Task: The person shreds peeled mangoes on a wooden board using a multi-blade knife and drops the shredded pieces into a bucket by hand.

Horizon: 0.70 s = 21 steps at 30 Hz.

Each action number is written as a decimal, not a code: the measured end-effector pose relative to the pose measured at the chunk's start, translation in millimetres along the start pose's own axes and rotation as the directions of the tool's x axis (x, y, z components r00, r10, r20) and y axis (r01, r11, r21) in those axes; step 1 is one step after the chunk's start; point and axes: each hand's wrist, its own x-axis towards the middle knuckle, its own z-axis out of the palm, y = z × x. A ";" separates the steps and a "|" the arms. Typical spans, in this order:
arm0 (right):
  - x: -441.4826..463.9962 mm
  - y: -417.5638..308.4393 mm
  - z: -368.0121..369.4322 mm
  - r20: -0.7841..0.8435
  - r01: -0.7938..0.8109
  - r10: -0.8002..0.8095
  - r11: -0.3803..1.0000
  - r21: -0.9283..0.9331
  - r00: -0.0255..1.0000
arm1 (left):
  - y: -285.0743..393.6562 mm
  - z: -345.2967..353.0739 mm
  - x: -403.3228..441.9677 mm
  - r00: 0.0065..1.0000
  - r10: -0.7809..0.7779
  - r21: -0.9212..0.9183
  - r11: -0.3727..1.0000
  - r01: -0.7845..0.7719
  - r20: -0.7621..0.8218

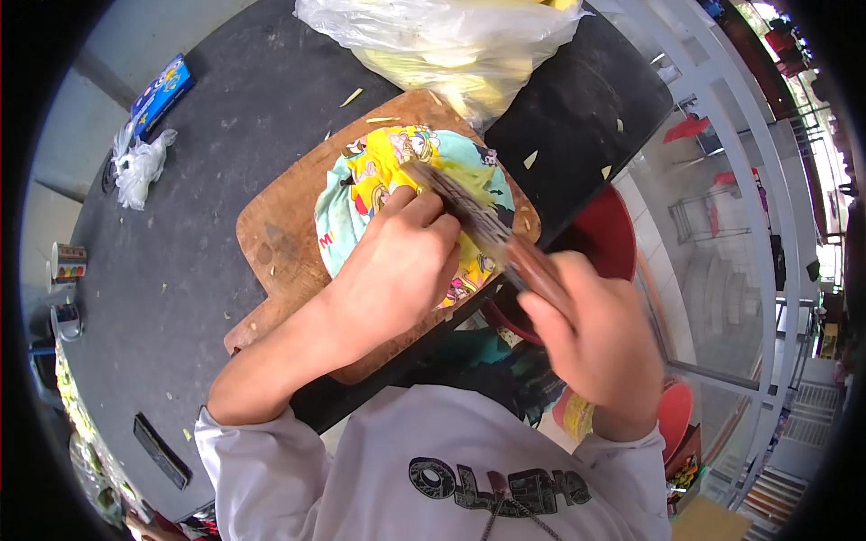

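A wooden board [271,236] lies on the dark table, with a patterned cloth [338,212] in yellow and light green on it. My right hand [595,338] is wrapped round the wooden handle of a knife [469,214], whose blade is blurred and slants over the cloth. Pale green shreds [478,180] lie beside the blade. My left hand [406,252] rests on the cloth just left of the blade, fingers curled down; what is under them is hidden.
A clear plastic bag [442,45] of pale yellow-green pieces sits beyond the board. A red basin [613,234] stands below the table's right edge. At the left are a blue box [162,95], a crumpled bag [142,162], mugs [69,261] and a black phone-like object [161,451].
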 end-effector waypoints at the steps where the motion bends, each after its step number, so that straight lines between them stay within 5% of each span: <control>1: 8.7 7.0 11.7 0.017 0.005 -0.003 0.994 -0.108 1.000 | -0.2 0.3 0.5 1.000 0.004 -0.001 1.000 -0.004 -0.003; 2: 13.5 13.8 19.1 0.032 0.009 -0.002 0.976 -0.216 0.999 | -0.7 0.4 0.4 1.000 -0.004 -0.006 1.000 0.004 0.008; 15: 1.8 -3.5 0.7 -0.001 -0.011 0.011 0.997 -0.070 1.000 | -0.1 -6.3 -0.7 0.994 -0.041 0.028 0.999 0.039 0.104; 21: 7.5 5.4 15.1 -0.003 0.004 -0.004 0.987 -0.161 1.000 | -1.9 -0.4 -1.1 0.996 -0.012 0.083 0.997 0.005 0.093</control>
